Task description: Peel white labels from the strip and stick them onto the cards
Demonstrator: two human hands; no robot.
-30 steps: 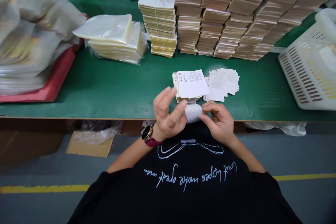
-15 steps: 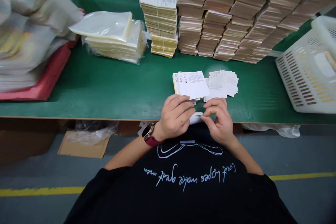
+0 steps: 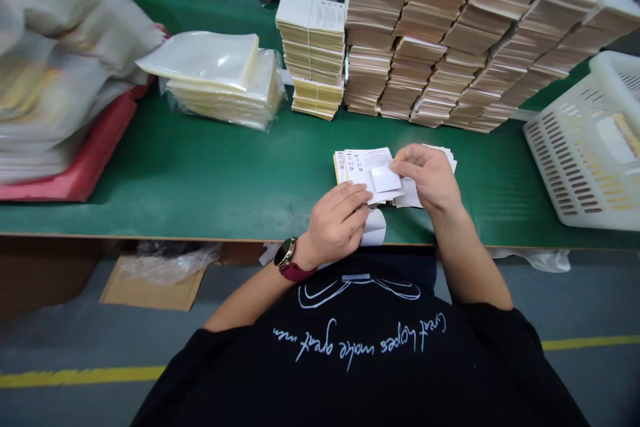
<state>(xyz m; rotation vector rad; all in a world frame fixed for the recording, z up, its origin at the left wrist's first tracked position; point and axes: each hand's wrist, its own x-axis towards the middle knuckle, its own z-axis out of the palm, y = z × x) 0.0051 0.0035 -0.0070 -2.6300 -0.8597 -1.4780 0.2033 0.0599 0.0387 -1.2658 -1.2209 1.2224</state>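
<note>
In the head view, a small blank white label [image 3: 386, 179] lies over the top printed card [image 3: 367, 158] of a fanned pile. My right hand [image 3: 431, 177] pinches the label's right edge between thumb and forefinger. My left hand [image 3: 340, 221] has its fingers curled together, with the fingertips at the pile's lower edge. From beneath those fingers a curved white label strip [image 3: 374, 228] sticks out by the table's front edge; the grip on it is partly hidden. Behind my right hand, more white cards [image 3: 447, 153] are partly covered.
Tall stacks of cards [image 3: 420, 73] line the back, beside a banded stack [image 3: 311, 47]. Clear plastic bags [image 3: 215, 73] lie left of them. Farther left, filled bags rest on a red tray [image 3: 107, 140]. A white basket [image 3: 565, 153] stands at the right on the green table [image 3: 225, 180].
My right hand has moved from the white strip up and forward over the cards, bringing a small label onto the top card. My left hand stays near the pile's lower edge.
</note>
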